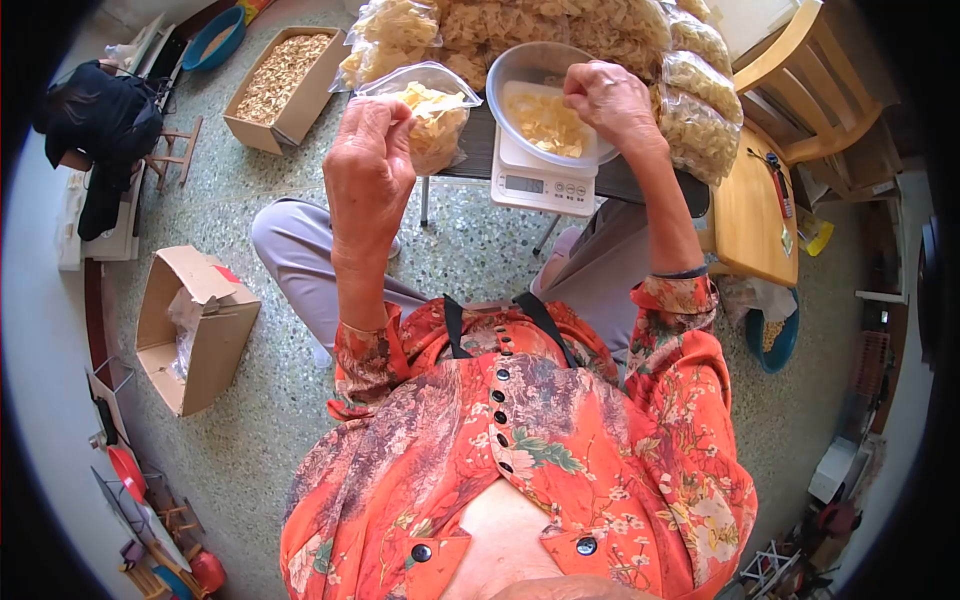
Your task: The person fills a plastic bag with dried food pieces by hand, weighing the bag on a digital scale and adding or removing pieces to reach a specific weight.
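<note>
A clear plastic bag (436, 128) of pale yellow dried slices is pinched at its top edge by my left hand (372, 150), its mouth facing up. My right hand (610, 97) is over the right side of a translucent plastic bowl (497, 82), fingers closed in a pinch; what they hold, if anything, is hidden. Some dried slices (548, 125) lie in the bottom of the bowl. Under the bowl is a white digital kitchen scale (543, 192), whose display digits are too blurred to read. Scale and bowl stand at the near edge of a dark table (476, 150).
Filled clear bags (560, 22) are piled behind the bowl. A wooden chair (765, 215) with scissors (779, 185) stands right. Cardboard boxes (250, 135) (215, 335) sit on the floor at left, one full of slices. A person in dark clothes (105, 125) is at far left.
</note>
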